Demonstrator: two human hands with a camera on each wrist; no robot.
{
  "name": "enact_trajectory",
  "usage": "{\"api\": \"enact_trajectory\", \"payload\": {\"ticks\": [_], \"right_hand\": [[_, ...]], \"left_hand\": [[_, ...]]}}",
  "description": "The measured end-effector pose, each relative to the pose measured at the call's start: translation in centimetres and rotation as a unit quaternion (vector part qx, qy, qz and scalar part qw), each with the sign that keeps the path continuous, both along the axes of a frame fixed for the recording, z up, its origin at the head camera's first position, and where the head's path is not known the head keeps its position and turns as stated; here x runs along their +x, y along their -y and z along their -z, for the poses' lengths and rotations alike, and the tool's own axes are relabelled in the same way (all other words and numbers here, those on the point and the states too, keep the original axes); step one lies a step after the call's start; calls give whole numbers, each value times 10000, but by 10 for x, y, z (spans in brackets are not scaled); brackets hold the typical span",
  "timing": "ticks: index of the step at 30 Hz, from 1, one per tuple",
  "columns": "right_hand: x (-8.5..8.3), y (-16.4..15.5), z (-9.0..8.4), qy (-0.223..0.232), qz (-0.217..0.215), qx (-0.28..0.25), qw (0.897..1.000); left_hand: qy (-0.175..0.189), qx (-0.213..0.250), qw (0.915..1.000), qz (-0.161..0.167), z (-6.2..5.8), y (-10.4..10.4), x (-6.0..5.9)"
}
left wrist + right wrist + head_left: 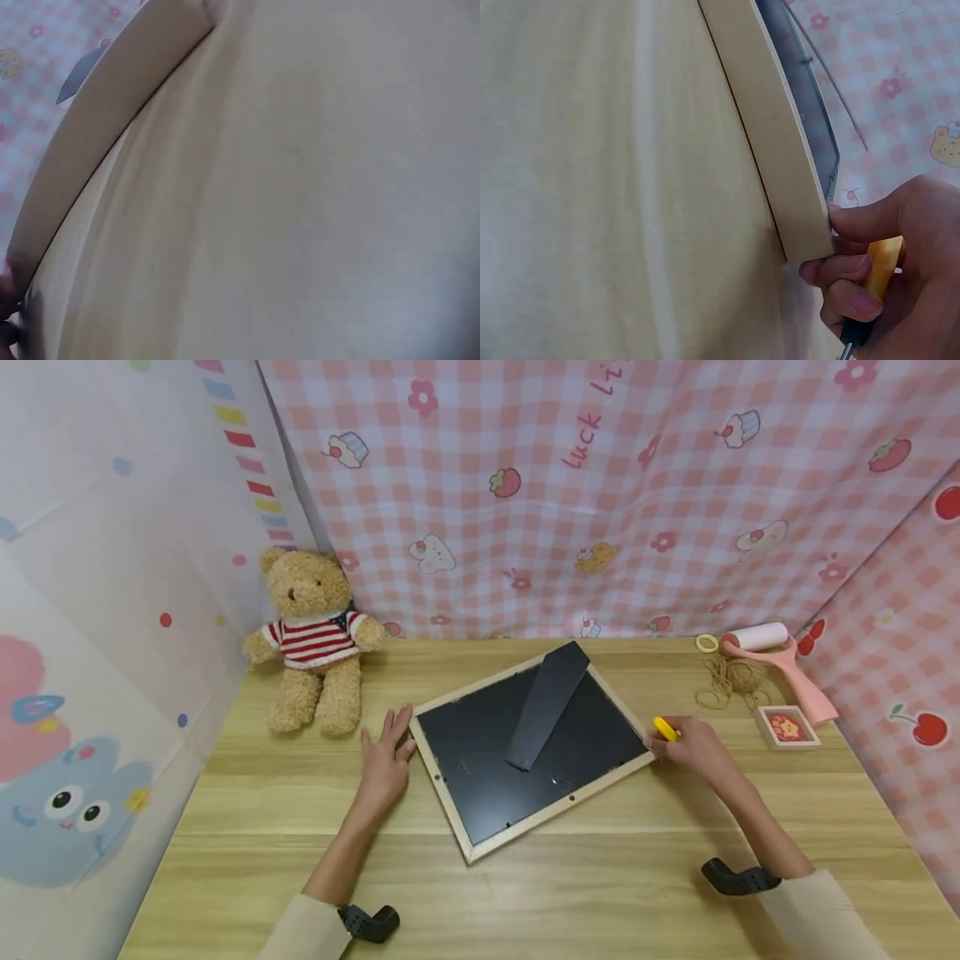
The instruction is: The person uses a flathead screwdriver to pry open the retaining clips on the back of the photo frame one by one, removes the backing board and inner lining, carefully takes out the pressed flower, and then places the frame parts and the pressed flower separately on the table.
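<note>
Both hands are steadying the picture frame (534, 752) (lying face down) mid-desk: left hand (386, 758) resting flat with fingers straight, right hand (693, 745) gripping a yellow-handled screwdriver (665, 729).

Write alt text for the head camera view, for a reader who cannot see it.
A picture frame lies face down on a wooden table, black backing and stand up. The left hand rests flat at its left corner, and the right hand holds a yellow-handled tool at its right corner. A teddy bear sits at the back left; twine and a lint roller lie back right.
</note>
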State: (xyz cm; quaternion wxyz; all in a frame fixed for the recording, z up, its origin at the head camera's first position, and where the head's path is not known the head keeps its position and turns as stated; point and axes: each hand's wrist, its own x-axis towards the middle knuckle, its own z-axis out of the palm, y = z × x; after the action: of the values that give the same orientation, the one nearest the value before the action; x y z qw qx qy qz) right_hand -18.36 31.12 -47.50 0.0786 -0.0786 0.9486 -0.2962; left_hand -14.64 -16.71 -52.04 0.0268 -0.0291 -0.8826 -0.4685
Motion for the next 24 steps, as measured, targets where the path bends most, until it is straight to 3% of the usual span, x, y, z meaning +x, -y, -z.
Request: {"api": "enact_trajectory", "payload": {"ticks": [4,7,14,21,24], "right_hand": [[11,1,-2,127,-27,75,9999],[19,2,-1,114,-105,47,9999],[40,4,8,7,-158,-132,9998],[45,-12,42,-136,-106,-262,9995],[50,-9,41,-119,-108,-371,9992]], "left_hand": [[-81,-747,9972,-16,4,-13,-22],[-30,-1116,9936,153,6,-17,-37],[420,-1135,9880,957,2,-11,-69],[234,-1017,9858,1317,3,-10,-89],[342,-1081,9833,1422,8,-7,-96]]}}
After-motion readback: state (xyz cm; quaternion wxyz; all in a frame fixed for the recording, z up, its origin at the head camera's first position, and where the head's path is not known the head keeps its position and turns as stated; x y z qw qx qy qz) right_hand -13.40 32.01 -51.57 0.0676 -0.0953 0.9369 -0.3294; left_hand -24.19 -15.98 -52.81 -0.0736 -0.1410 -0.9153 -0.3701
